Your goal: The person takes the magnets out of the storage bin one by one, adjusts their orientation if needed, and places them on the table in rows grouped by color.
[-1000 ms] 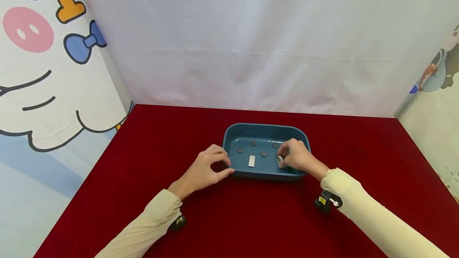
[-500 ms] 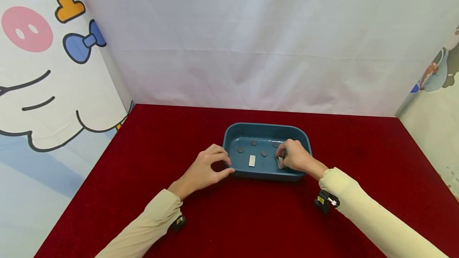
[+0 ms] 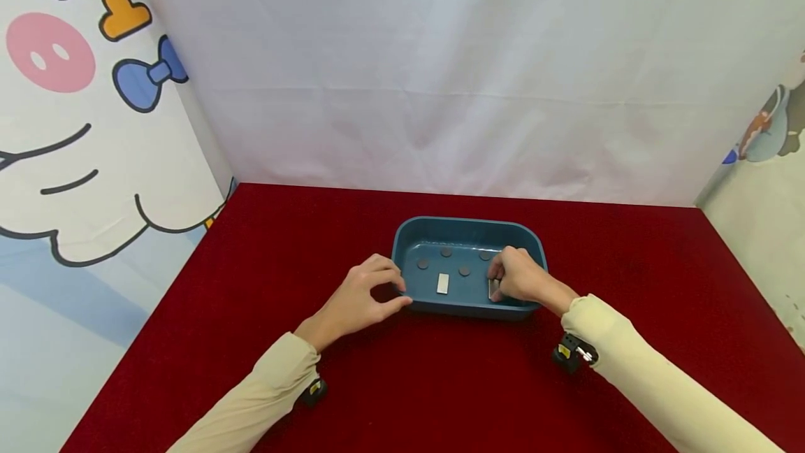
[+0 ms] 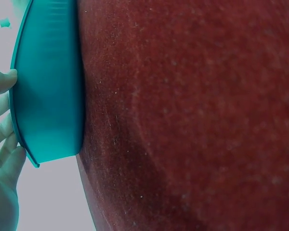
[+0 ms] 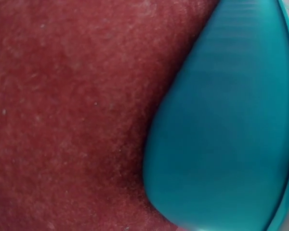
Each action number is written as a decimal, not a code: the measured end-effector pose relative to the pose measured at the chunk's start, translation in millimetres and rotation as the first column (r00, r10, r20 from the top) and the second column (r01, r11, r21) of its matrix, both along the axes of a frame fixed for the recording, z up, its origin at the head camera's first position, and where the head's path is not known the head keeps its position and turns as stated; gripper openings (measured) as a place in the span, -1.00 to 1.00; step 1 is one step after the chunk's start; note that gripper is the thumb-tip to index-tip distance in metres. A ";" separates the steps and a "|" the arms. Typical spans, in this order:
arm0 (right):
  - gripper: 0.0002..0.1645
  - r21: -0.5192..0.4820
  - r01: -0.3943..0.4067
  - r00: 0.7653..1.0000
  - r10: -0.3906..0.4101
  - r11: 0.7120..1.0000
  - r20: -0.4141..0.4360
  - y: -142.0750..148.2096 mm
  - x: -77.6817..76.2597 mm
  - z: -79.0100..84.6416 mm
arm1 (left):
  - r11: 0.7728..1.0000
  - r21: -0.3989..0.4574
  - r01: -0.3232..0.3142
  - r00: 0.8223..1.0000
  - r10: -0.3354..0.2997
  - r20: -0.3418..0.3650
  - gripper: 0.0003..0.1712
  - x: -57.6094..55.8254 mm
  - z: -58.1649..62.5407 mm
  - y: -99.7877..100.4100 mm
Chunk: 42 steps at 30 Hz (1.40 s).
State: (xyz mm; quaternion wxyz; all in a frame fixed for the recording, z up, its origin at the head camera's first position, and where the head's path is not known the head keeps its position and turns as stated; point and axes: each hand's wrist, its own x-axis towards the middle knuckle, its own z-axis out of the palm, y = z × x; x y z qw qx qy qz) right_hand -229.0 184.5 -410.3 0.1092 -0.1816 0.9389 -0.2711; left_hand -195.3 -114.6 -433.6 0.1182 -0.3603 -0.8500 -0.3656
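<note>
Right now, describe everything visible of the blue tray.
The blue tray is an open, shallow oblong with rounded corners, raised walls and a narrow rim; smooth and slightly shiny, it looks like plastic. It sits upright on the red cloth, long sides running left to right. The left hand holds its rim at the near left corner. On its floor lie four visible dark discs and a pale rectangular piece. The right hand reaches into its right end; whether they touch is unclear.

One blue tray (image 3: 465, 229); four dark discs (image 3: 464, 271) visible; two pale rectangular pieces (image 3: 443, 284); two black wrist devices (image 3: 313, 393).
</note>
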 end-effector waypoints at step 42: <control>-0.64 -0.477 0.328 0.896 -0.108 0.815 0.431 12.5 15.2 23.2 | 0.998 -0.062 -0.010 1.000 0.012 0.028 -0.84 0.2 4.2 -1.4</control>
